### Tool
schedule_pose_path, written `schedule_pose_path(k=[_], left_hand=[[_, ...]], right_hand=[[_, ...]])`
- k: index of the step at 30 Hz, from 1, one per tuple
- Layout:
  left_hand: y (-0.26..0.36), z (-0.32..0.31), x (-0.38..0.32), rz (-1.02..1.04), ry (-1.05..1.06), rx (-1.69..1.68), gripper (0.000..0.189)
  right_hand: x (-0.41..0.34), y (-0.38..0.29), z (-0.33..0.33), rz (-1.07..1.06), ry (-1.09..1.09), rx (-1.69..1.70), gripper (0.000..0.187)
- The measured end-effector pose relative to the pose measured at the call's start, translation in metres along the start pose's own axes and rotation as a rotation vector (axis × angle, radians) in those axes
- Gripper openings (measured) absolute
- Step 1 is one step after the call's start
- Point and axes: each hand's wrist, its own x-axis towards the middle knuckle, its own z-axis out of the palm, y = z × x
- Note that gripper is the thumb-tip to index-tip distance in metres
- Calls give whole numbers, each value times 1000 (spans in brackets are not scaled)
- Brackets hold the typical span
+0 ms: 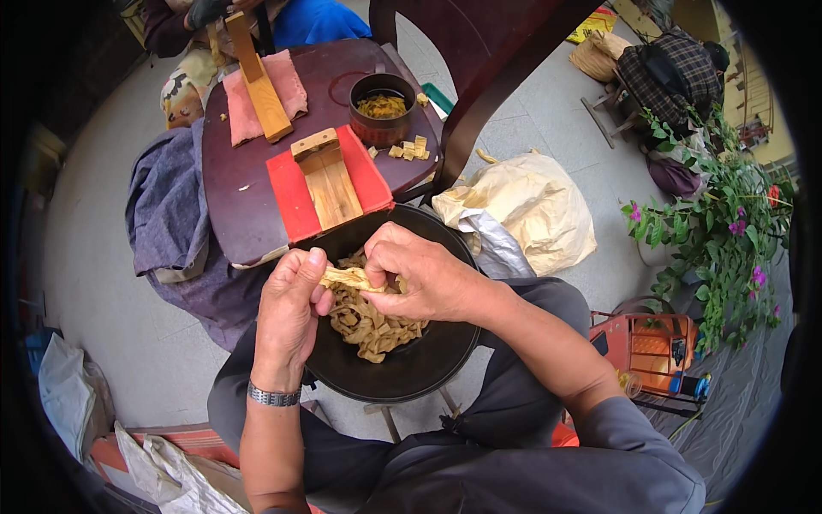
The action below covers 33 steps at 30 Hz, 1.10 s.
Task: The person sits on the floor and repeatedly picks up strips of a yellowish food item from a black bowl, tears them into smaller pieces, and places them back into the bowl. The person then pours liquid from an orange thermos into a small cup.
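Between my two hands is a pale yellow twisted strip (pixel 350 278), soft and wrinkled. My left hand (pixel 292 289), a metal-banded watch on its wrist, pinches one end between thumb and fingers. The other end is in the fingertips of my right hand (pixel 420 273). Right below them, a wide black basin (pixel 411 379) holds a heap of brownish, crumpled strips (pixel 372 327). The hands hide part of this heap. Just beyond the basin, a wooden block with a raised end (pixel 331 183) rests on a red cloth (pixel 289 199).
A dark wooden chair seat (pixel 241 212) bears a second wooden tool (pixel 266 103) on pink cloth, a pot (pixel 382 132) of yellowish pieces and small cubes (pixel 411 149). A cream sack (pixel 533 199) lies right, near a flowering plant (pixel 713 238). Other people sit at the top left and top right.
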Motion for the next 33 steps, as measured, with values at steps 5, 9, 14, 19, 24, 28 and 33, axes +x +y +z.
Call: schedule_pose_path(k=[5, 9, 14, 19, 24, 28, 33], left_hand=[[-2, 2, 3, -9, -75, -52, 25], [2, -6, 3, 33, -25, 8, 26], [3, -17, 0, 167, -62, 469, 23], [21, 8, -8, 467, -369, 1119, 40], [5, 0, -8, 271, -446, 1146, 34], [-9, 14, 2, 267, -326, 1260, 26], [-7, 7, -8, -33, -657, 1106, 29]], right_hand=[[0, 8, 12, 217, 21, 302, 21], [0, 6, -10, 453, -323, 496, 31], [-4, 10, -2, 219, -112, 221, 27], [-2, 10, 15, -232, 50, -322, 18], [-11, 17, 7, -128, -15, -504, 22], [-6, 16, 16, -139, 10, -483, 30], [-20, 11, -3, -84, -222, -355, 38]])
